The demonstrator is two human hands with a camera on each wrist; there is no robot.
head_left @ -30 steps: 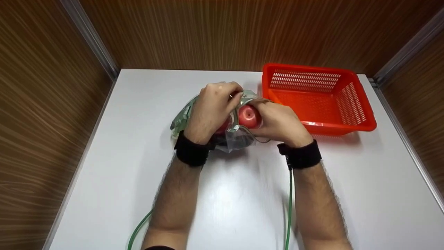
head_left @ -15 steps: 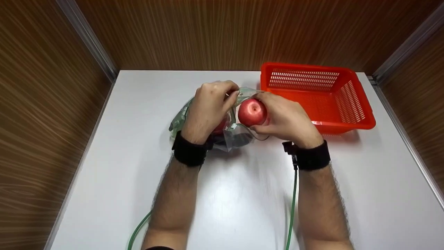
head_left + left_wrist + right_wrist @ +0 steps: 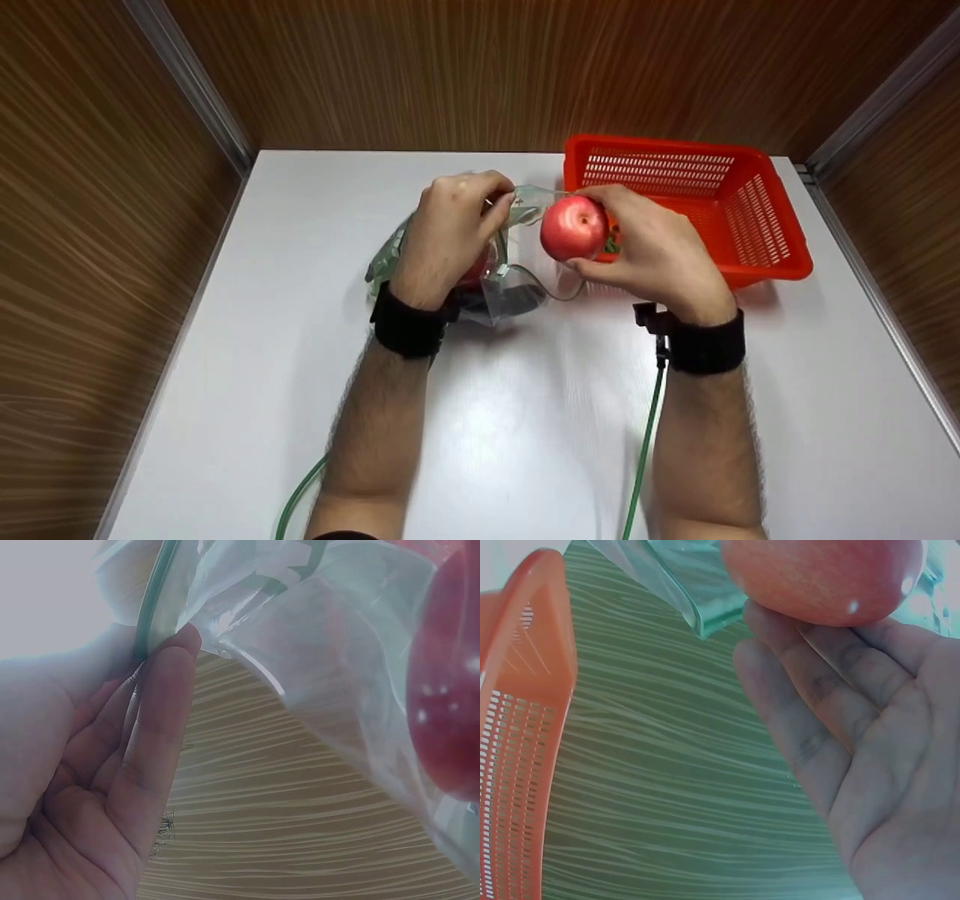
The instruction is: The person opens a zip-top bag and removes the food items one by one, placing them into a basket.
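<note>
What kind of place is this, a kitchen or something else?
Probably a small recording booth, not a kitchen: a bare white table boxed in by wood-grain panel walls, and black wrist straps with green cables.

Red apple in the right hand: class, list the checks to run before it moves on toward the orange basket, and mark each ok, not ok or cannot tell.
1. Right hand grips the red apple securely: ok.
2. Apple is clear of the plastic bag: ok.
3. Left hand holds the bag's mouth: ok.
4. Orange basket has room: ok, bare mesh floor shows.
5. Another apple is in the bag: cannot tell, only red shows through the plastic.
</note>
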